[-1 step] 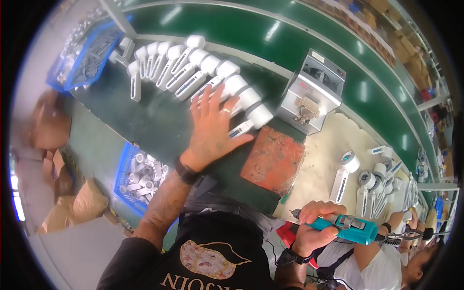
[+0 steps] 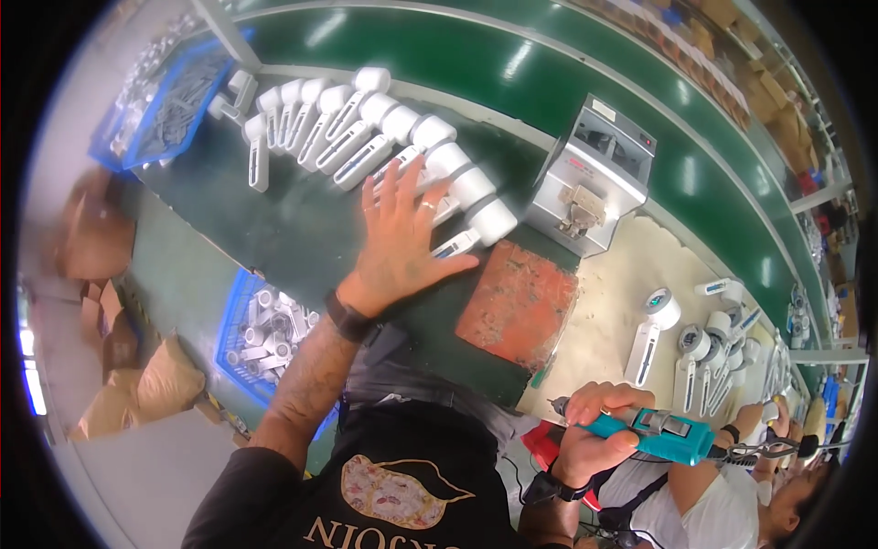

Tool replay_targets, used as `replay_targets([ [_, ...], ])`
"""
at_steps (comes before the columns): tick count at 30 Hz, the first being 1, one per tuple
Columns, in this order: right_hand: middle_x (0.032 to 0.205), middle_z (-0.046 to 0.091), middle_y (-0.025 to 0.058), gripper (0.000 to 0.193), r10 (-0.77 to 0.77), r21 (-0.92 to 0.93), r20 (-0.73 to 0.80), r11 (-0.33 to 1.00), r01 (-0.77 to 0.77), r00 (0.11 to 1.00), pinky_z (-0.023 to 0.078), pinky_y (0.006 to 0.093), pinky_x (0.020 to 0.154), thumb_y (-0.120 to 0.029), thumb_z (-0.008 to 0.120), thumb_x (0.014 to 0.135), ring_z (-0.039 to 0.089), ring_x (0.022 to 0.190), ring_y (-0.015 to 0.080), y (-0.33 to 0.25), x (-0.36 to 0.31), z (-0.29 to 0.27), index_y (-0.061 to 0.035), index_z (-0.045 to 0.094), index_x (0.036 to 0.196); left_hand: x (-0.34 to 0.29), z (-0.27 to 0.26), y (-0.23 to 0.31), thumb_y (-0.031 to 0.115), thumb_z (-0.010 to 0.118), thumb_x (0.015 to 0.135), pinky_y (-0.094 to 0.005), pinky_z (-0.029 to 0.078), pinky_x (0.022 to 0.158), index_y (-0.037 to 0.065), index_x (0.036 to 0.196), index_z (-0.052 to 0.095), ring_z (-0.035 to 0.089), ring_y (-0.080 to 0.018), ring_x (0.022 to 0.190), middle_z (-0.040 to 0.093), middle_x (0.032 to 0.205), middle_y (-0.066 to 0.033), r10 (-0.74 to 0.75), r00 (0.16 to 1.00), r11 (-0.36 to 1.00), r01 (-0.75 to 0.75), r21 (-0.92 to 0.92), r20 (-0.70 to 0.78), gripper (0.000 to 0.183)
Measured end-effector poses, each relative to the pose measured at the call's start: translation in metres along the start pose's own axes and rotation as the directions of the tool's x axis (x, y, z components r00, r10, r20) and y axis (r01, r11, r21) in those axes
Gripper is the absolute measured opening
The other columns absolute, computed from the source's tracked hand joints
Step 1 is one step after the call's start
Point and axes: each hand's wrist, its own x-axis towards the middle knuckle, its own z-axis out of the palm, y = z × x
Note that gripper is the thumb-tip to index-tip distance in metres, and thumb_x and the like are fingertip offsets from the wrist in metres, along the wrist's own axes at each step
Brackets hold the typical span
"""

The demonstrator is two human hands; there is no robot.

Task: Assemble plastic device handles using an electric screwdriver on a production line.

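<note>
My left hand (image 2: 402, 242) is open, fingers spread and palm down, over the near end of a curved row of white housings (image 2: 366, 151) with round heads and slotted handles. Its fingers cover parts of some handles; whether they touch cannot be told. My right hand (image 2: 599, 425) is wrapped round a teal electric screwdriver (image 2: 677, 435), whose bit points left at the bench's front edge. A worn reddish square pad (image 2: 519, 305) lies between my hands. Behind it stands a grey metal box-shaped machine (image 2: 594, 174), apparently a screw feeder.
On the right, a white unit with a round head (image 2: 651, 334) lies near several similar ones (image 2: 713, 352). A blue basket of white parts (image 2: 240, 320) is below the bench's front edge; another blue crate (image 2: 169, 110) stands far left. A co-worker (image 2: 722, 494) sits close by on my right.
</note>
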Motion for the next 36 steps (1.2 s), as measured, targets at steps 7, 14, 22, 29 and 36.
replay_targets([
  [7, 0.059, 0.048, 0.0055, 0.068, -0.045, -0.02, 0.049, 0.999, 0.046, 0.998, 0.041, 0.028, 0.041, -0.067, 0.059, 0.09, 0.05, 0.045, 0.0175, 0.005, 0.003, -0.004, -0.001, 0.044, 0.097, 0.016, -0.011, -0.044, 0.06, 0.079, 0.073, -0.0575, 0.032, 0.108, 0.011, 0.12, 0.067, 0.043, -0.0383, 0.128, 0.052, 0.133, -0.0111, 0.118, 0.965, 0.993, -0.108, -0.055, 0.236, 0.069],
  [14, 0.06, 0.047, 0.0054, 0.068, -0.047, -0.019, 0.072, 0.999, 0.048, 0.996, 0.041, 0.0278, 0.042, -0.066, 0.058, 0.091, 0.05, 0.046, 0.0172, 0.008, 0.004, 0.002, -0.0008, 0.044, 0.098, 0.012, 0.001, -0.051, 0.063, 0.081, 0.07, -0.0554, 0.034, 0.109, 0.013, 0.114, 0.068, 0.038, -0.0367, 0.131, 0.048, 0.134, -0.009, 0.112, 0.967, 0.993, -0.103, -0.051, 0.229, 0.068],
  [22, 0.06, 0.044, 0.0033, 0.067, 0.008, 0.005, 0.039, 1.0, -0.008, 0.999, 0.037, 0.0274, 0.043, -0.067, 0.065, 0.088, 0.043, 0.046, 0.0136, 0.012, 0.004, 0.01, -0.0025, 0.048, 0.096, -0.005, 0.01, -0.053, 0.06, 0.082, 0.071, -0.0542, 0.036, 0.11, 0.013, 0.117, 0.068, 0.039, -0.0403, 0.134, 0.049, 0.137, -0.0107, -0.018, 0.975, 0.986, 0.054, -0.157, 0.221, 0.067],
  [29, 0.06, 0.047, 0.0042, 0.068, 0.017, 0.003, 0.155, 1.0, -0.018, 0.988, 0.038, 0.027, 0.043, -0.069, 0.057, 0.091, 0.046, 0.046, 0.0154, 0.019, 0.005, 0.01, -0.0018, 0.047, 0.099, -0.043, -0.011, -0.054, 0.055, 0.083, 0.072, -0.0521, 0.041, 0.108, 0.013, 0.121, 0.068, 0.044, -0.0421, 0.133, 0.051, 0.138, -0.0137, -0.155, 0.971, 0.985, 0.165, -0.041, 0.184, 0.067],
  [36, 0.063, 0.045, 0.0026, 0.067, 0.027, -0.02, 0.087, 0.999, -0.025, 0.996, 0.037, 0.0259, 0.051, -0.071, 0.052, 0.093, 0.044, 0.053, 0.0134, 0.029, 0.013, -0.005, -0.0045, 0.048, 0.099, -0.161, -0.097, -0.064, 0.03, 0.09, 0.066, -0.043, 0.043, 0.106, 0.005, 0.128, 0.065, 0.053, -0.0341, 0.129, 0.052, 0.14, -0.018, -0.429, 0.903, 0.797, 0.391, -0.46, 0.024, 0.071],
])
